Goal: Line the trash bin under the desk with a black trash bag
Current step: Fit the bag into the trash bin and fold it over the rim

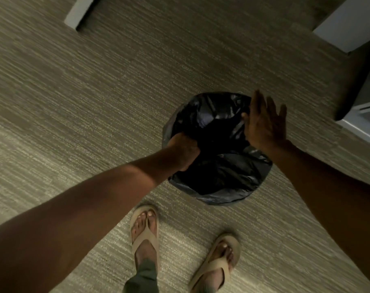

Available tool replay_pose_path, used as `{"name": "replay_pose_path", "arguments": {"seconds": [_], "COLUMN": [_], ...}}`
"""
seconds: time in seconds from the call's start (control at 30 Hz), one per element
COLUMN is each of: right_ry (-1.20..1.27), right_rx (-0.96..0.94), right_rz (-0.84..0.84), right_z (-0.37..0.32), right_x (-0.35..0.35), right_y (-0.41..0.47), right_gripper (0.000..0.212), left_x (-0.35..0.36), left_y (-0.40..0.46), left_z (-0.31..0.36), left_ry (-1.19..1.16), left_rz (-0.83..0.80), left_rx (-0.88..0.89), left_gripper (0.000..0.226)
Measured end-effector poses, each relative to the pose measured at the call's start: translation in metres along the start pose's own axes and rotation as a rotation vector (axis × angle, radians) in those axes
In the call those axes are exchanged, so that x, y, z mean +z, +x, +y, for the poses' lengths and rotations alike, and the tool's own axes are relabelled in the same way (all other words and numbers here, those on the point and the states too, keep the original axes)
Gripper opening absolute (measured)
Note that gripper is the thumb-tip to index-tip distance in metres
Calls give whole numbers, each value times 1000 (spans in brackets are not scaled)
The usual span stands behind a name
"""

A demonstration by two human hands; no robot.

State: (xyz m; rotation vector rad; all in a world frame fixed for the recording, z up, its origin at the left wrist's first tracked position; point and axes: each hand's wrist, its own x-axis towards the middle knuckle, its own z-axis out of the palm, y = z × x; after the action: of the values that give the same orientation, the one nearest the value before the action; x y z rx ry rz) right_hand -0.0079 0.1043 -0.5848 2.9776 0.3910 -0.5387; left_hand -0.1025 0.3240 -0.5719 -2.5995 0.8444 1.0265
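Carpeted floor (74, 102) carries the bin, wrapped in the black trash bag (217, 166). Left hand (185, 151) fingers clamp its near-left rim; right hand (264, 123), fingers spread, hovers at the far-right edge.

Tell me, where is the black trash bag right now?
In the head view, the black trash bag sits on the carpet right of centre, ahead of the sandalled feet, gripped by the left hand.
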Motion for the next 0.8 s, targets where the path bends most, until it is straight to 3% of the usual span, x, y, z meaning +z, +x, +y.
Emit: {"name": "replay_pose_path", "arguments": {"seconds": [0.1,0.17,0.27,0.37,0.47,0.57,0.67,0.8], "right_ry": [53,69,92,-4,-132,-149,-166,-141], "right_rx": [9,-94,-333,-527,-508,-474,-509,-497], "right_rz": [25,156,311,132,-171,-333,-370,-290], "right_z": [-7,-12,-21,-27,-21,-10,-5,-9], "right_x": [-10,-17,-17,7,33,41,42,22], "right_y": [3,-9,-46,-86,-106,-112,-114,-113], "right_gripper": [76,79,70,67,74,93,107,82], "left_x": [-9,-15,-24,-25,-17,-16,-22,-26], "left_y": [2,5,8,15,25,28,26,23], "left_z": [-7,-10,-9,-10,-22,-31,-34,-30], "left_ry": [-39,-53,-75,0,86,35,22,-15], "left_rz": [-142,-70,185,342,301,247,253,322], "left_rx": [-24,37,111,129,56,-60,-52,-5], "left_gripper": [49,47,39,38,61,83,90,65]}}
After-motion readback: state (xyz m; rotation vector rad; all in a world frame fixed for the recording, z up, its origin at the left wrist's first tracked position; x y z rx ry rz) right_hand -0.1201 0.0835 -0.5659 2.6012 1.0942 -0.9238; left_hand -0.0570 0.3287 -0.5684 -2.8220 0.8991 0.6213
